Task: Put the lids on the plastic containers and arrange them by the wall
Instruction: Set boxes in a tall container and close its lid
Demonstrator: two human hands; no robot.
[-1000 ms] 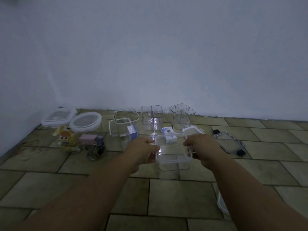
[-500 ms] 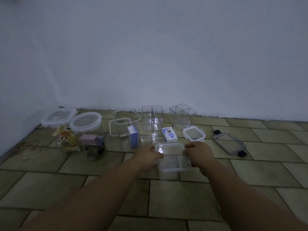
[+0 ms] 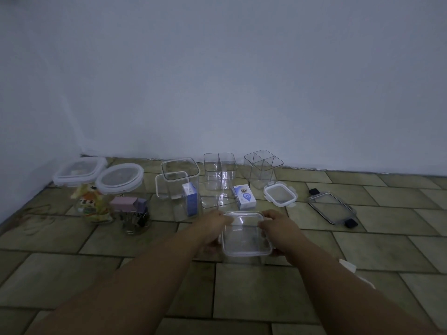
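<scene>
Head camera looks forward and down over the tiled floor (image 3: 254, 293) toward the wall (image 3: 242, 81).

Glossy clear plastic container (image 3: 245, 234) over matt, rough-looking stone floor tiles (image 3: 266, 291).

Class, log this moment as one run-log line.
left hand: grips clear square plastic container | right hand: grips its other side | container: no lid on | white-rimmed clear square lid: on tiled floor beyond

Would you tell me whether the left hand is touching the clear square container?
Touching: the head view shows the left hand gripping the clear square container by its left side.
</scene>
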